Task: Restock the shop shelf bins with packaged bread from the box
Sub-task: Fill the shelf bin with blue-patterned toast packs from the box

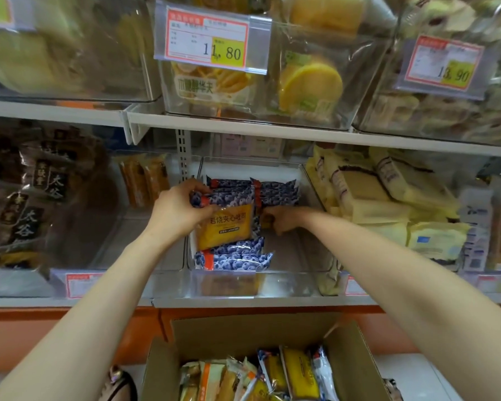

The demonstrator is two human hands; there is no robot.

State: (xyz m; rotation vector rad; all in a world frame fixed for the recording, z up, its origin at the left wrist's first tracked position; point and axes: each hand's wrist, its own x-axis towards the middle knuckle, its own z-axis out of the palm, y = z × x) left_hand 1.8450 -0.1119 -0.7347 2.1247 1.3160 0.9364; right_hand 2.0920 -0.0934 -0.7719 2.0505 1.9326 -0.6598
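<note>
Step in hand: placing. Left hand (177,211) and right hand (284,219) are both inside the clear plastic shelf bin (243,285) on the lower shelf, working one blue blueberry-print bread pack with a yellow window (226,227). The left fingers (195,186) are curled over its top edge with the thumb in front, pinching it. The right fingers are curled in at the pack's right edge; can't tell if they actually pinch it or just steady it. The pack is tilted, leaning back toward the upright row of same-print packs at the rear (275,189), with two more lying flat just in front (237,260). Next move, as I read it: seat the pack in line, let go, pull both hands out and go back to the open brown cardboard box (347,340) below the shelf, which holds plenty more wrapped bread (298,374). Clearance: the white upper shelf edge (272,131) overhangs the bin, so go in and out low, through the front. The bin's right side shows bare floor (289,250), room for another row. The neighbouring bin of pale yellow packs (388,195) sits right against the right wall, so keep that forearm inside the wall. The bin's front lip is low but clear, easy to clip.
</note>
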